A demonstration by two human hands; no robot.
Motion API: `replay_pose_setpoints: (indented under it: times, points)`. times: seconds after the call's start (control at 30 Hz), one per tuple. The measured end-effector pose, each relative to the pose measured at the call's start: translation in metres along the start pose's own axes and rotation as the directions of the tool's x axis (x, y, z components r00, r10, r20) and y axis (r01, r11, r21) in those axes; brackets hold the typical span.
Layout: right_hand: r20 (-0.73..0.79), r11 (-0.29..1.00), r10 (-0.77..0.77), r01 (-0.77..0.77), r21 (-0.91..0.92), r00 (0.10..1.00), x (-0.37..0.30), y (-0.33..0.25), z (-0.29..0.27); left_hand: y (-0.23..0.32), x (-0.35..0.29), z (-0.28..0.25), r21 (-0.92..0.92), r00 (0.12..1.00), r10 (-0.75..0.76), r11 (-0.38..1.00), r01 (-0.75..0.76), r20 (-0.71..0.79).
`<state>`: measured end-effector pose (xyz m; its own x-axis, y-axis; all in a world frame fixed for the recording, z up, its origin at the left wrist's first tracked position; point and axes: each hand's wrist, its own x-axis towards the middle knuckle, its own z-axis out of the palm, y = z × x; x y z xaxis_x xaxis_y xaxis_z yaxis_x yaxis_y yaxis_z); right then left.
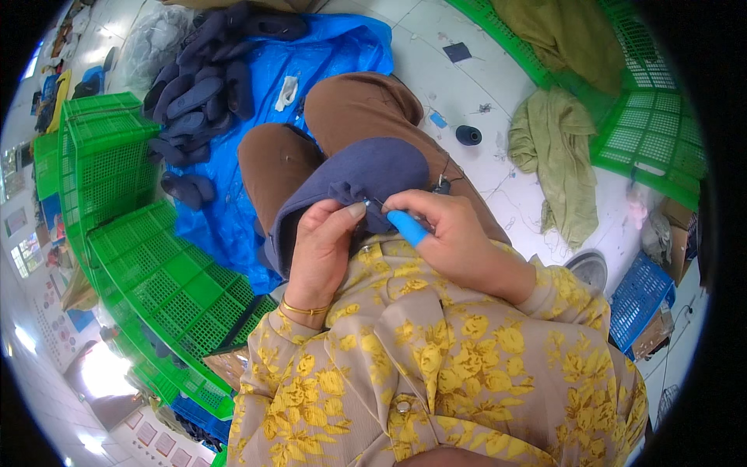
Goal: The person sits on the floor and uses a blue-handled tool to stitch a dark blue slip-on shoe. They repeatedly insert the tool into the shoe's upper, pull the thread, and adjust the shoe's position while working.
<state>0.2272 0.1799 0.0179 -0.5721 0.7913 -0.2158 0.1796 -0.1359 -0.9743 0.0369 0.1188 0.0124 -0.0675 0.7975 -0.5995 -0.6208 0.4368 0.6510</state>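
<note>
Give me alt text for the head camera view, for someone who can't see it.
Both hands work a dark blue fabric piece on the lap: left hand pinches it, right hand, wearing a blue finger cover, holds a small tool. Green plastic crates stand left.

Bright, even daylight; soft, faint shadows. Blown-out glare lower left of frame. Strong fisheye bend toward rim, black corners. Centre sharp; edges smeared, slightly soft. Colours saturated, no motion blur.

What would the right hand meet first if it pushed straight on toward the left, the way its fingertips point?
Most likely the bunched dark blue fabric piece it already pinches, then the left hand's thumb just beyond; depth is hard to judge here.
</note>
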Motion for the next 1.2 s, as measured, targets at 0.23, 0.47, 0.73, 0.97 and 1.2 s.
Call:
replay_pose_setpoints:
  times: [0.23,0.47,0.73,0.97,1.2]
  points:
    - [0.014,0.998,-0.025,0.025,-0.058,1.000,0.000,0.000,0.000,0.002,-0.001,0.008,0.021,0.997,-0.012,1.000,0.014,-0.073]
    - [0.015,0.992,-0.067,0.068,-0.111,0.998,0.004,0.001,0.001,0.002,-0.002,0.006,0.012,1.000,-0.003,1.000,0.003,-0.030]
    - [-0.009,0.976,-0.128,0.124,-0.176,0.992,0.007,0.009,0.007,0.005,-0.002,0.007,0.012,0.998,-0.012,1.000,0.012,0.057]
    - [-0.010,0.973,-0.137,0.133,-0.186,0.990,0.008,0.015,0.010,-0.001,0.001,0.000,-0.071,0.995,-0.018,0.997,0.025,0.100]
    - [-0.054,0.986,-0.033,0.024,-0.164,0.998,0.005,0.006,0.014,-0.002,0.000,0.000,-0.112,0.990,-0.015,0.993,0.032,0.143]
